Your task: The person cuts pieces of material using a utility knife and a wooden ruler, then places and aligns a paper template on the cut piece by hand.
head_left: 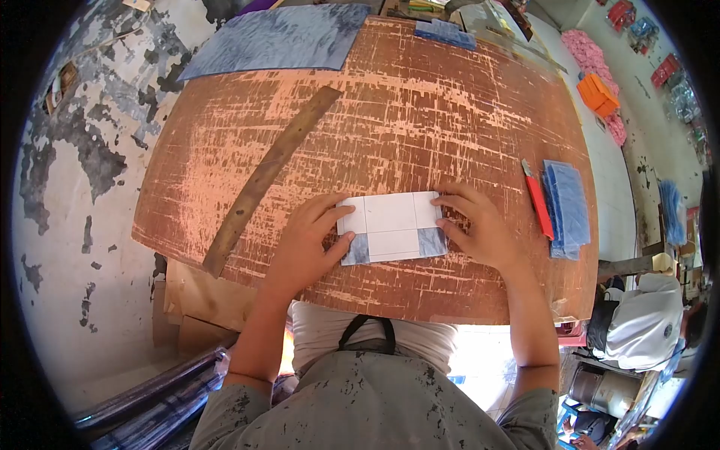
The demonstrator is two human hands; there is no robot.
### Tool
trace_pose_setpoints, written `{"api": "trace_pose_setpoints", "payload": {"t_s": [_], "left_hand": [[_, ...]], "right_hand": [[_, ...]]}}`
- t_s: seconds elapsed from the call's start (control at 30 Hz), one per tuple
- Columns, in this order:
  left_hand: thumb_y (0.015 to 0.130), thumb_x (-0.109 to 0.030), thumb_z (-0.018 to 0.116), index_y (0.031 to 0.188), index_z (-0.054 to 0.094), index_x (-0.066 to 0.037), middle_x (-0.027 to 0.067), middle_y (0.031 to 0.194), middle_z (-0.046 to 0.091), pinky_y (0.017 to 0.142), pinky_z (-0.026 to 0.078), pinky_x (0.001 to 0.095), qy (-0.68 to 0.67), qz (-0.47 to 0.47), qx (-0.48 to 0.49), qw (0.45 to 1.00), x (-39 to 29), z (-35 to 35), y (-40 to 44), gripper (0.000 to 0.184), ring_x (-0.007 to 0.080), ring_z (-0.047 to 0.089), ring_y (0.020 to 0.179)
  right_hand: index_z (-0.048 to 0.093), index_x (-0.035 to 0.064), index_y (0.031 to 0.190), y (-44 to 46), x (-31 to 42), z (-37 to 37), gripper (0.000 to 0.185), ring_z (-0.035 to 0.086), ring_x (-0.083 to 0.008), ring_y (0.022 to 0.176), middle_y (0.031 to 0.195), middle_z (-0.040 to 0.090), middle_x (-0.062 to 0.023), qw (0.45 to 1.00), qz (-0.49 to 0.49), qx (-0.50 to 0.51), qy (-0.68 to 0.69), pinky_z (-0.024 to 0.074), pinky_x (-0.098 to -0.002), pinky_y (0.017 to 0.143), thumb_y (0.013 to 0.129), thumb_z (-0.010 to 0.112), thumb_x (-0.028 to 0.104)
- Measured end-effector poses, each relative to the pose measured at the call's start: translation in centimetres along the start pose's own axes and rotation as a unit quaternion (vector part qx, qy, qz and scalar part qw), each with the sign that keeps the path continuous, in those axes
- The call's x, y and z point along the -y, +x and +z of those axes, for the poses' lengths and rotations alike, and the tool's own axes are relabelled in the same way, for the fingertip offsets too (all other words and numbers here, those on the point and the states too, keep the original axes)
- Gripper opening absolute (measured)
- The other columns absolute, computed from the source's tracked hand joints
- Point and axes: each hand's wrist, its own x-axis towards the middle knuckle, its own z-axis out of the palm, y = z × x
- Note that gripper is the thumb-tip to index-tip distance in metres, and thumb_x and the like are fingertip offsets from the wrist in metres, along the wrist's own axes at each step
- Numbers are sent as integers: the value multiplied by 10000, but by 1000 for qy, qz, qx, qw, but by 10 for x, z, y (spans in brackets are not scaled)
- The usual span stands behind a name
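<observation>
A white card (390, 212) with ruled or creased lines lies flat near the table's front edge. Blue marbled patches (431, 241) show at its two lower corners. My left hand (309, 238) grips the card's left edge, thumb at the lower part and fingertips at the upper left corner. On the opposite edge, my right hand (480, 225) does the same with thumb and fingers. The undersides of the card and of my fingertips are hidden. To the right of my right hand lies a red-handled cutter (538, 202), beside a stack of blue marbled pieces (566, 210).
A long worn wooden strip (270, 176) lies slanted on the scratched brown table (420, 120). At the back are a large blue marbled sheet (277, 41) and smaller blue pieces (445, 34). A person in a white shirt (649, 322) sits at far right.
</observation>
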Motion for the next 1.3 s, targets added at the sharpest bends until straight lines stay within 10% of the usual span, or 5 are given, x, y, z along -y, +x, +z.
{"api": "trace_pose_setpoints", "payload": {"t_s": [1.3], "left_hand": [[831,-102,788,1255,749,-86,102,1460,646,1208,398,470,-63,-13,-10,998,11,3,-2,426,327,551,1392]], "right_hand": [[729,37,1230,-2,-7,-6,413,648,-351,1306,1422,667,-153,1000,-8,-9,20,528,-432,1099,839,858,74]]}}
